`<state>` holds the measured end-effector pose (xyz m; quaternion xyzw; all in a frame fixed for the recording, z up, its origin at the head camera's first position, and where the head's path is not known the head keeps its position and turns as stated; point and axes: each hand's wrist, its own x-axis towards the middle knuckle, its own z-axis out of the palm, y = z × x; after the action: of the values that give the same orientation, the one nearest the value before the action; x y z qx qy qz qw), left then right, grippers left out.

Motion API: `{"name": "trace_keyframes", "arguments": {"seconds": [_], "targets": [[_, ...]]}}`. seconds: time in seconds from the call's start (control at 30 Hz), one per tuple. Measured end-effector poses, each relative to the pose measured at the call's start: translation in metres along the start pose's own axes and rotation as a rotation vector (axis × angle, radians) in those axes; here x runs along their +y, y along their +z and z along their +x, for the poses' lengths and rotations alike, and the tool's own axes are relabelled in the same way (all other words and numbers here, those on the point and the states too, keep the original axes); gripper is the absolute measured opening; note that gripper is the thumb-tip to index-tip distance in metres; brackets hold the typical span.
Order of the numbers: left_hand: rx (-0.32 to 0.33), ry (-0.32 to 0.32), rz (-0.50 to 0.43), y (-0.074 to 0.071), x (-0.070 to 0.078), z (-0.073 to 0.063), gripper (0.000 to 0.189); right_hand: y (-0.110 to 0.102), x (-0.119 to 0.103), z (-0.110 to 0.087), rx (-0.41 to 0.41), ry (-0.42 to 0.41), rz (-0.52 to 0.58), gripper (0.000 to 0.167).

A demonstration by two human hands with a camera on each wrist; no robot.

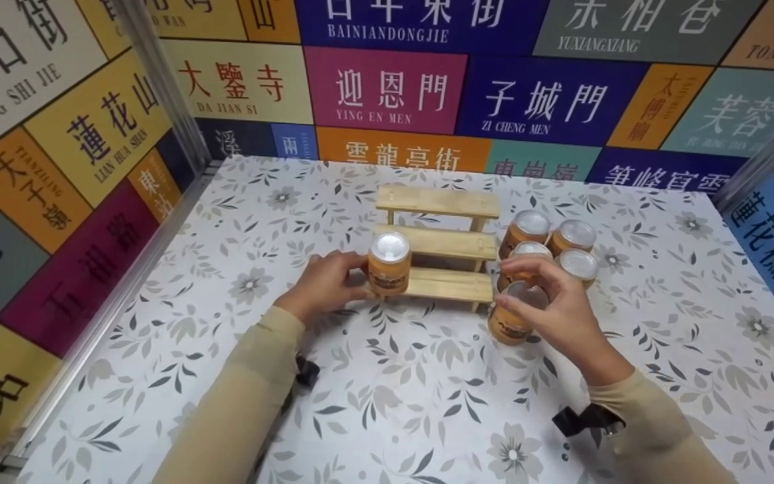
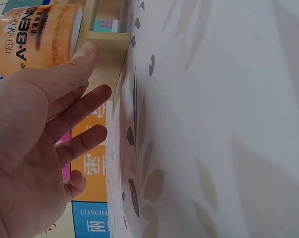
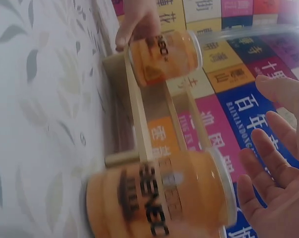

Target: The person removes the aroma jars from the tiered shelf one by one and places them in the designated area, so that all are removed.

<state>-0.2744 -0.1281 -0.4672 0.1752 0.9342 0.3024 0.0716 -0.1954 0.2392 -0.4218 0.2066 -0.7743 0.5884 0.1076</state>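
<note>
An orange can (image 1: 389,272) with a silvery lid stands upright at the left end of the lowest step of a small wooden tiered stand (image 1: 435,242). My left hand (image 1: 325,282) is beside that can's left side, thumb near its base and the other fingers loosely extended in the left wrist view. A second orange can (image 1: 510,324) stands on the table at the stand's right. Over its top and right side hovers my right hand (image 1: 565,316), fingers spread and apart from the can (image 3: 159,198) in the right wrist view.
Several more orange cans (image 1: 572,235) are grouped on the table behind the right hand. A white floral cloth (image 1: 414,396) covers the table. Colourful panels with Chinese lettering (image 1: 387,91) rise along the back and sides.
</note>
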Motion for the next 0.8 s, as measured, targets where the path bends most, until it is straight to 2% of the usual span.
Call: {"name": "trace_keyframes", "arguments": {"seconds": [0.1, 0.2, 0.43, 0.5, 0.8], "targets": [[0.002, -0.005, -0.010, 0.001, 0.001, 0.000, 0.067, 0.012, -0.001, 0.001, -0.042, -0.007, 0.003, 0.036], [0.005, -0.005, -0.022, 0.001, 0.000, -0.001, 0.066, 0.024, -0.002, 0.003, -0.095, 0.043, 0.025, 0.037], [0.016, 0.023, 0.024, 0.001, -0.001, -0.001, 0.059, 0.051, -0.014, 0.010, -0.165, 0.083, -0.044, 0.042], [0.015, 0.014, 0.019, 0.001, 0.000, -0.001, 0.060, 0.057, -0.017, 0.011, -0.183, 0.098, -0.044, 0.043], [0.001, 0.006, -0.016, 0.000, -0.001, -0.001, 0.063, 0.082, -0.016, 0.025, -0.196, 0.147, -0.004, 0.059]]}}
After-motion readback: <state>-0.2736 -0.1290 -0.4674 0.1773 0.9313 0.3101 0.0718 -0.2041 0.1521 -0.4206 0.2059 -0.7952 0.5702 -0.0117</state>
